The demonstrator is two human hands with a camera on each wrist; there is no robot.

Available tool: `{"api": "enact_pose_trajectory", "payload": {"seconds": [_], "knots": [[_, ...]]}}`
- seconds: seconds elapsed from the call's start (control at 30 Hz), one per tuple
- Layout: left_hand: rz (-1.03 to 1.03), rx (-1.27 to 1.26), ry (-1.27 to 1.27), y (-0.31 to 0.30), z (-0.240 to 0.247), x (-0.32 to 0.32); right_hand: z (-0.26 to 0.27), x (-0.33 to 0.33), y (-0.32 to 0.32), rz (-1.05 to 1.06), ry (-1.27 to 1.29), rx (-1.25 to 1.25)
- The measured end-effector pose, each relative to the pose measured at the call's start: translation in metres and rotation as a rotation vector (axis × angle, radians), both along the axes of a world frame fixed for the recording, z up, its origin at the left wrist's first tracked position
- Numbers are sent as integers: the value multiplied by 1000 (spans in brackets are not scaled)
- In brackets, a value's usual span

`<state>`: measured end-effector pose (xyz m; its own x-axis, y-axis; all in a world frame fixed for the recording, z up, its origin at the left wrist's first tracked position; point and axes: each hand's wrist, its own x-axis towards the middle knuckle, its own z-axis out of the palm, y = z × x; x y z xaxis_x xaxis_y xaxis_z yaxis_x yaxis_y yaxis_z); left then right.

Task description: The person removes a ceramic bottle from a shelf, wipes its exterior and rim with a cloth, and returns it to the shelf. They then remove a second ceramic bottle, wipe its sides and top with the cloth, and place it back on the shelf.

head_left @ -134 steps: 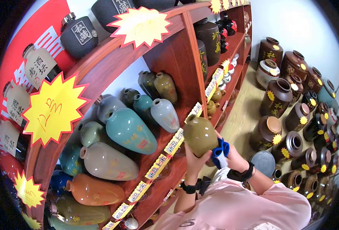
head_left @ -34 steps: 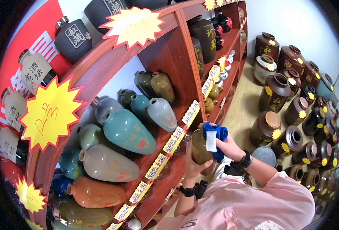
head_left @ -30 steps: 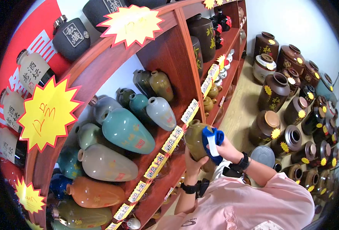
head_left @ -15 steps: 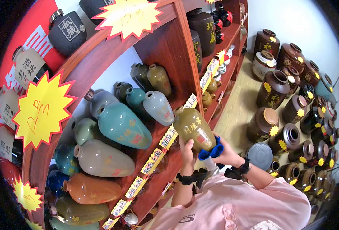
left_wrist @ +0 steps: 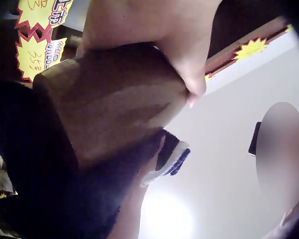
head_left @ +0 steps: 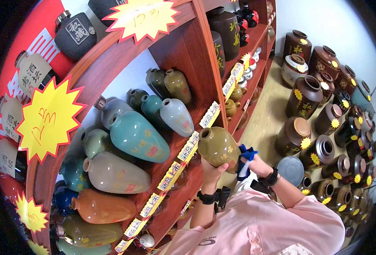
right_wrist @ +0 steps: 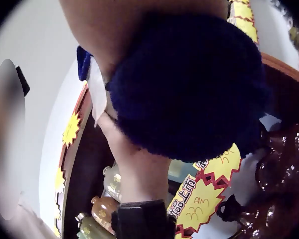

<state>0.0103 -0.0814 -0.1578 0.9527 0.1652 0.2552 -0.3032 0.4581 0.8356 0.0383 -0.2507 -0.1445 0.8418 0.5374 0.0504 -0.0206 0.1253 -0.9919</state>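
Observation:
An olive-brown glazed jar is held in front of the shelf, its mouth tilted up and left. The left hand grips its lower side, thumb across the body; in the left wrist view that hand curls over the jar. A blue cloth with a white strip is bunched in the right hand, against the jar's right side near the base. In the right wrist view the cloth hides most of the jar and the right hand's fingers.
Glazed jars, including a teal one and an orange one, lie or stand in the wooden shelf at left. Yellow price tags line its edge. Many brown jars stand on the floor at right, beside a round grey lid.
The jar has turned, its mouth facing more toward the camera and its red seal mark less visible. It sits slightly lower and to the right. The cloth has shifted up its right side.

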Motion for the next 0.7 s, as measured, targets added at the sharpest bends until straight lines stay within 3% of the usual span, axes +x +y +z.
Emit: {"api": "enact_pose_trajectory", "payload": {"seconds": [0.03, 0.07, 0.13, 0.23, 0.27, 0.33, 0.43, 0.57, 0.7], "knots": [[-12, 10, -27, 1, -3, 1, -1, -1, 1, 21, 262, 138], [-18, -11, -27, 1, -6, 0, -18, 4, -2, 40, 282, 99], [-26, -51, -29, 2, -2, 0, -27, 5, -4, 140, 450, 318], [-7, -182, -10, -5, 18, -5, -21, 1, -7, 312, 314, 410], [-35, -154, 11, -3, 19, -2, -44, 7, -8, 293, 258, 313], [-91, -98, 57, 3, 19, 3, 0, 1, -4, 209, 108, 104], [-167, 199, 38, 12, 47, 12, 11, -1, 2, 106, 145, 168], [86, 498, -189, 21, 72, 25, -20, 27, 0, 119, 110, 113], [331, 827, -200, 33, 123, 48, -12, 47, -8, 215, 195, 77]]}}
